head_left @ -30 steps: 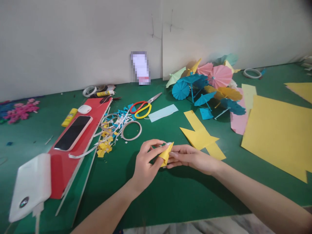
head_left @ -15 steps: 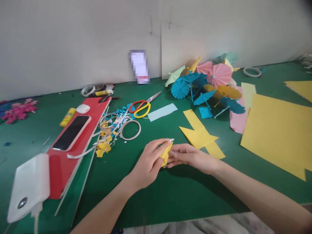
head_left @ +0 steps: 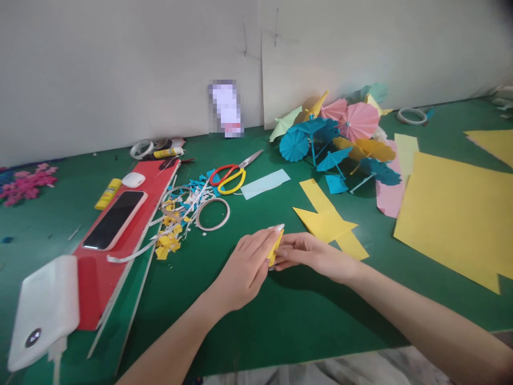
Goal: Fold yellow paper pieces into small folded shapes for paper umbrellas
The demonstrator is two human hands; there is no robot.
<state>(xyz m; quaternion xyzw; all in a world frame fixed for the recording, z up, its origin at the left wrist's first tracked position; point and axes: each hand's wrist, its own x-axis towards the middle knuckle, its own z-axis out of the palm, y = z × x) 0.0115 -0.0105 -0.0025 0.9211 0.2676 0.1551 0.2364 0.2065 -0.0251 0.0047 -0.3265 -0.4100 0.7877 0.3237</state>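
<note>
A small folded yellow paper (head_left: 274, 249) is held between my two hands above the green table. My left hand (head_left: 249, 263) is closed on its left side, fingers together and covering much of it. My right hand (head_left: 310, 254) pinches the paper's right edge, with the fingertips partly hidden behind it. Just right of my hands lie yellow paper pieces (head_left: 326, 222), some strips and a pointed shape. A roll of tape (head_left: 213, 214) and red-and-yellow-handled scissors (head_left: 232, 177) rest beyond my left hand.
Paper umbrellas (head_left: 356, 122) are piled at the back right, near large yellow sheets (head_left: 452, 214). On the left, a phone (head_left: 115, 220) lies on a red board (head_left: 90, 278), beside a white power bank (head_left: 46, 310). Paper scraps (head_left: 172, 230) are heaped by the board.
The fingers of my left hand have straightened and come closer over the folded yellow paper, covering more of it. The whole view has shifted slightly.
</note>
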